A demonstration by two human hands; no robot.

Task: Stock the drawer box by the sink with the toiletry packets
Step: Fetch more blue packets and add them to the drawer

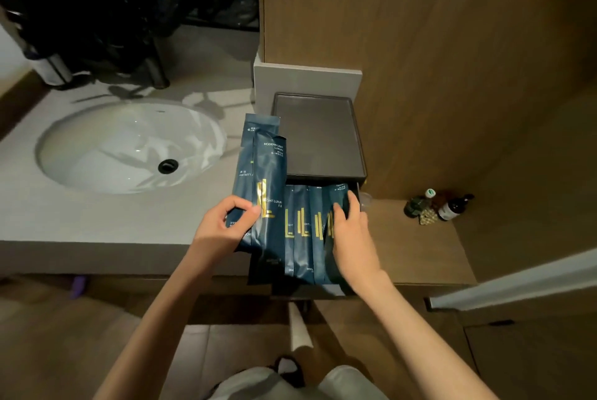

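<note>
A dark drawer box [318,134] stands on the counter right of the sink, its drawer [355,189] pulled out toward me. Several dark blue toiletry packets [303,231] with gold marks lie side by side in the drawer. My left hand [226,225] grips two long blue packets [265,167] by their lower ends, held upright-slanted over the drawer's left edge. My right hand [352,235] rests with fingers bent on the rightmost packet [336,196] in the drawer, pinching its edge.
A white oval sink [129,144] is set in the grey counter [80,215] at left. Small bottles [439,206] stand on the wooden ledge at right. A wood panel wall [452,44] rises behind the box. A dark bag [113,12] hangs at the back left.
</note>
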